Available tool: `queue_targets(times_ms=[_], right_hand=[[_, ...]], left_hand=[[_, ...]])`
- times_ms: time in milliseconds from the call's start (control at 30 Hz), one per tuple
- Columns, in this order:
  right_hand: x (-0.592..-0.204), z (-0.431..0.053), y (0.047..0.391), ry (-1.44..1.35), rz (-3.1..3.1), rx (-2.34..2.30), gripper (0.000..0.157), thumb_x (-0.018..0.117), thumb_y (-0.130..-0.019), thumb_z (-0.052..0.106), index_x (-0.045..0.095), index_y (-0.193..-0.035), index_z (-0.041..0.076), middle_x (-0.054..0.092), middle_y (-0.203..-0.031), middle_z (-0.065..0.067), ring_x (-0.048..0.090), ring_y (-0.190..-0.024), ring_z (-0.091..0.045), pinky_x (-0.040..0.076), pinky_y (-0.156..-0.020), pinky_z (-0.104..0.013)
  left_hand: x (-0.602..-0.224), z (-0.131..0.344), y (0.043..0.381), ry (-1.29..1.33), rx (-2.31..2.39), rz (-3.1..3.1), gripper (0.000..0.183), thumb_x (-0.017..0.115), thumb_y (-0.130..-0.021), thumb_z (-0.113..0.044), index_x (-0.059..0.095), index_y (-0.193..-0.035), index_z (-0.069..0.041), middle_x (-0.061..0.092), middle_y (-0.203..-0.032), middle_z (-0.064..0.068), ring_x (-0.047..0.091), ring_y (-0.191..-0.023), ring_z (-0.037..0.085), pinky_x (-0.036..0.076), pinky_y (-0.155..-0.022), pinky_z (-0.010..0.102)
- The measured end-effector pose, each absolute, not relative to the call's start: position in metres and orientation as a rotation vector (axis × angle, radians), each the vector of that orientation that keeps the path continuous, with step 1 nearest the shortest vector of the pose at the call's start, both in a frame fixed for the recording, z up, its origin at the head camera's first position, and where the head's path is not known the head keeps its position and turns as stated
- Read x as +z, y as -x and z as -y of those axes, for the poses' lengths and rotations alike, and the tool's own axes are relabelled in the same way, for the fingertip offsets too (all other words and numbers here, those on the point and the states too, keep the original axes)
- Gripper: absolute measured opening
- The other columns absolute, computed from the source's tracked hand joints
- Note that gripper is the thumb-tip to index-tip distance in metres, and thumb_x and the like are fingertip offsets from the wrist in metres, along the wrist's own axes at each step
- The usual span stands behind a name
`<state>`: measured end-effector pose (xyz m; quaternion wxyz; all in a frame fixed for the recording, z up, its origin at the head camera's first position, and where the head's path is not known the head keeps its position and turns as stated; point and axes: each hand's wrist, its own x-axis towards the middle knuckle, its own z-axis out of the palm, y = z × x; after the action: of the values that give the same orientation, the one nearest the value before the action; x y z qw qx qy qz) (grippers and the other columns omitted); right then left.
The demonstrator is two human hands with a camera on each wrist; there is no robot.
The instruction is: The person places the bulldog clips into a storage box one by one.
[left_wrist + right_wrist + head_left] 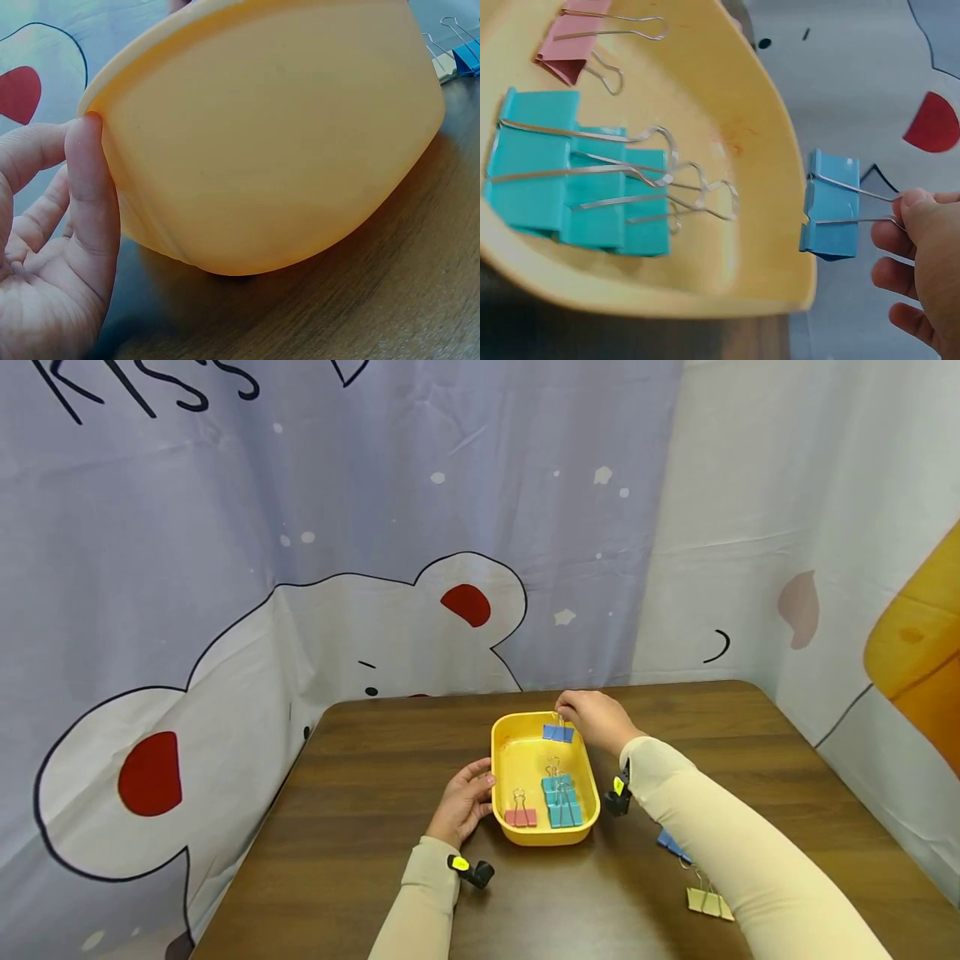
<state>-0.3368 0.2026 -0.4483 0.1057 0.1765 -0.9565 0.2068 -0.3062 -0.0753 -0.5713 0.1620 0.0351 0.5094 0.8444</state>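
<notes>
A yellow tray [517, 760] stands on the table, tilted toward me. My left hand [461, 800] holds its left rim; in the left wrist view the thumb and index finger pinch the rim. Inside, several teal binder clips [536, 161] overlap at the right, and a pink binder clip [521, 817] sits at the near left. My right hand [596, 718] pinches the wire handles of a blue binder clip [832, 202] over the tray's far end. The clip's body hangs below the fingers; whether it touches the tray I cannot tell.
To the right of the tray, partly under my right forearm, lie another blue binder clip [672, 843] and a pale yellow binder clip [709, 903]. The wooden table [375, 777] ends at a printed curtain [360, 527] behind it.
</notes>
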Motion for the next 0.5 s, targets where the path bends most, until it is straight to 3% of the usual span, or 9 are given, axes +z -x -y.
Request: queue_targets(times_ms=[300,500], right_hand=[[-0.469,-0.188,0.341,-0.514,2.746,0.433,0.014,0.062,-0.102,0.022,0.073,-0.102,0.013,0.071,-0.088,0.002,0.065,-0.081,-0.020,0.052,-0.086,-0.044],[-0.483,-0.187,0.343,-0.547,2.718,0.391,0.011,0.065,-0.100,0.020,0.074,-0.099,0.013,0.072,-0.086,0.003,0.065,-0.080,-0.022,0.049,-0.091,-0.048]], left_hand=[[-0.570,0.075,0.307,-0.104,2.397,-1.470,0.046,0.055,-0.100,0.001,0.041,-0.144,0.005,0.066,-0.110,0.011,0.064,-0.073,0.011,0.057,-0.055,0.023],[-0.571,0.075,0.307,-0.080,2.400,-1.479,0.044,0.057,-0.100,0.000,0.044,-0.142,0.004,0.065,-0.107,0.009,0.063,-0.072,0.011,0.056,-0.054,0.023]])
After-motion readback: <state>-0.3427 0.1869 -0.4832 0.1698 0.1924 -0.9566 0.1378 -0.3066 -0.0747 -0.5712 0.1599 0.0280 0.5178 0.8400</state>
